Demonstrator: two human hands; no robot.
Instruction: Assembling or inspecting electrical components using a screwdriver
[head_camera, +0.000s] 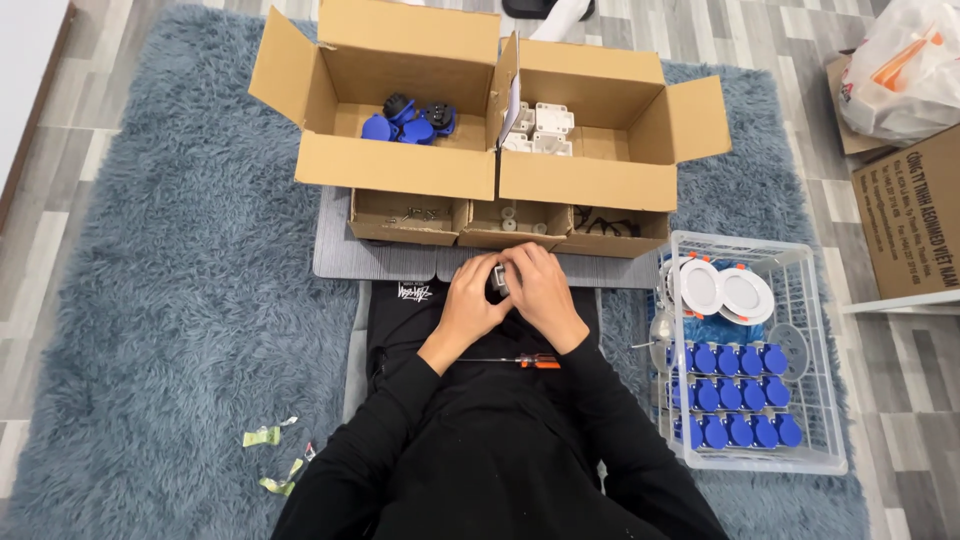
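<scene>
My left hand (472, 300) and right hand (545, 292) meet over my lap, fingers curled in close around a small grey-and-white part (497, 279) that sits pinched between them at the middle of the view. Both sets of fingers are narrow, wrapped on that one piece; holding it from both sides keeps it steady, I judge, while the thumbs work on its face. How much of the part is hidden by my fingers I cannot tell.

An orange-handled screwdriver (520, 362) lies across my lap at 6 o'clock from the hands, just below the wrists, close enough to pick up without reaching.

At 12 o'clock stand two large open cardboard boxes: the left box (395, 165) holds blue and black pieces (408, 120), the right box (590, 180) holds white housings (540, 128). In front of them, just past my fingers, is a row of three small cardboard trays (505, 222) with tiny hardware and dark wires, set on a grey mat (335, 255).

At 3 o'clock a clear wire-sided crate (810, 330) holds rows of blue caps (735, 395) and two round white discs (725, 290), sorted in lines.

Everything rests on a shaggy blue-grey rug (180, 300); small green scraps (270, 450) lie at 8 o'clock.
</scene>
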